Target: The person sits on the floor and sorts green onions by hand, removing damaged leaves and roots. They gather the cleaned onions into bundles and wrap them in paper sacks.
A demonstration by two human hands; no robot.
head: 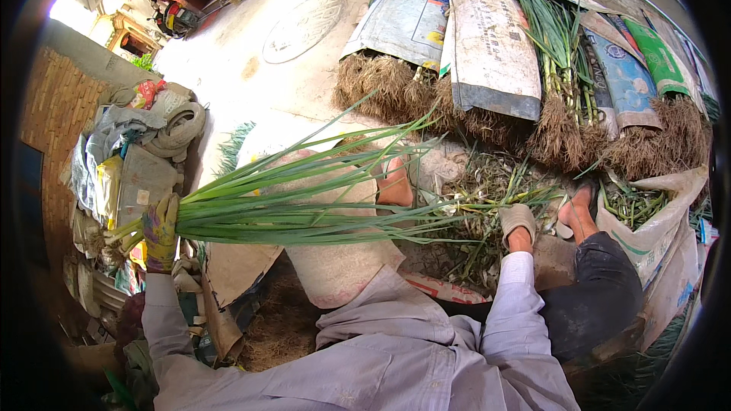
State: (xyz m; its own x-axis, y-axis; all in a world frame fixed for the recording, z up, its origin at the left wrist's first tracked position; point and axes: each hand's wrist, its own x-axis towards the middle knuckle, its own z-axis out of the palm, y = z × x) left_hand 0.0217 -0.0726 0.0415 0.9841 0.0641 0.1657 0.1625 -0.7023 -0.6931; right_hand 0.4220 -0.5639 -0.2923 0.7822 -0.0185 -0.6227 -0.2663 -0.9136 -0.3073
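Observation:
My left hand [161, 232], in a stained, multicoloured glove, grips a bunch of green onions [285, 205] near the pale root ends. The long green leaves fan out rightward across my lap, over a cloth cover [342, 257]. My right hand [518, 222], in a pale knitted glove, is low over a litter of trimmed leaves and stalks [474, 245] between my feet. Yellowed stalks lie by its fingertips. The fingers are mostly hidden by the back of the glove, so whether they hold any is unclear.
Rooted bundles [557, 85] stand in a row ahead, several under printed sacks [494, 45]. A sack of trimmings [634, 200] lies open at right. Left are heaped cloths and bags [137, 165] by a brick wall [63, 125]. A scooter [177, 18] stands far off.

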